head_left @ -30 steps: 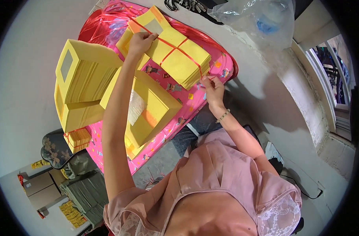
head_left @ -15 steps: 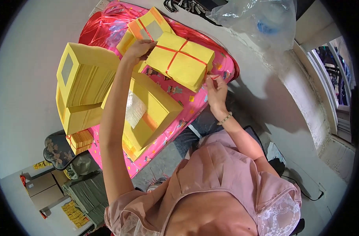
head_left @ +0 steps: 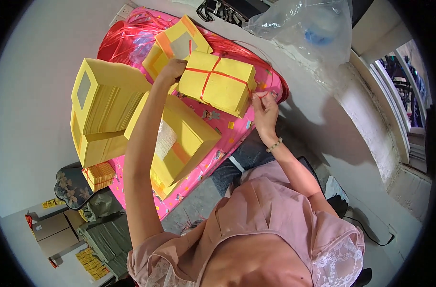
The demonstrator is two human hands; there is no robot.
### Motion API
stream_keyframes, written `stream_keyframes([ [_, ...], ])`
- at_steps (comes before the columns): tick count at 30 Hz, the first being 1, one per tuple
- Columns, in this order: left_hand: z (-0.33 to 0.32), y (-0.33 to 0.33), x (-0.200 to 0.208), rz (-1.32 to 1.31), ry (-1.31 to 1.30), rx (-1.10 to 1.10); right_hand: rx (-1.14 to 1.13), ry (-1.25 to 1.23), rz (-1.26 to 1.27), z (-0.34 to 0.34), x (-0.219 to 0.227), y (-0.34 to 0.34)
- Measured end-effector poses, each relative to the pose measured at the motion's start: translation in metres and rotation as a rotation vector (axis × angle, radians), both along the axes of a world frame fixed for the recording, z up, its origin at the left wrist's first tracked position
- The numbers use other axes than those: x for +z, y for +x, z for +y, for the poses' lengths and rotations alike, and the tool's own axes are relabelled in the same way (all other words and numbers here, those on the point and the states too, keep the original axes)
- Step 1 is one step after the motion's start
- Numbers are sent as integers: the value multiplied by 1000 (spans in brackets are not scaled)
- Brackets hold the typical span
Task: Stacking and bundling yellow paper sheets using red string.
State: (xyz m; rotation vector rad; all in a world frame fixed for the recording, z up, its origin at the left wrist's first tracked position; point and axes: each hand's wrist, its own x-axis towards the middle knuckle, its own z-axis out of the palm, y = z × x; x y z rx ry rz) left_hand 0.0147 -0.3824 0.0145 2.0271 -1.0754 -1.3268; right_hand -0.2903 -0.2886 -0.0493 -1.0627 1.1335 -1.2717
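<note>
A thick bundle of yellow paper (head_left: 232, 77) sits at the table's far side, bound crosswise with red plastic ribbon (head_left: 207, 82). At the bundle's left end my left hand (head_left: 173, 71) is closed on it, with the fingertips partly hidden. My right hand (head_left: 264, 115) pinches a loose length of the ribbon beside the right end. Behind the left hand lie yellow papers (head_left: 199, 33) with a silver patch and an orange stripe. Nearer me, a large yellow stack (head_left: 191, 131) with a whitish crinkled patch lies under my left forearm.
Tall yellow stacks (head_left: 108, 95) stand at the table's left, above a small tied bundle (head_left: 99, 175) beside a dark flowered chair back (head_left: 72, 186). Red ribbon strands (head_left: 127, 40) cover the far left of the pink table (head_left: 218, 152). A clear plastic bag (head_left: 299, 24) hangs at the far right.
The bundle has turned slightly anticlockwise and shifted a little left, with my left hand moving along at its end. My right hand keeps its pinch on the ribbon.
</note>
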Motion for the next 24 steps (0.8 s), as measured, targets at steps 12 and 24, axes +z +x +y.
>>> stream_keyframes([
  [12,29,-24,-1,651,48,460,20,-251,-213,-40,9,-16],
  [24,21,-38,-22,593,-42,504,32,-185,5,-80,12,-27],
])
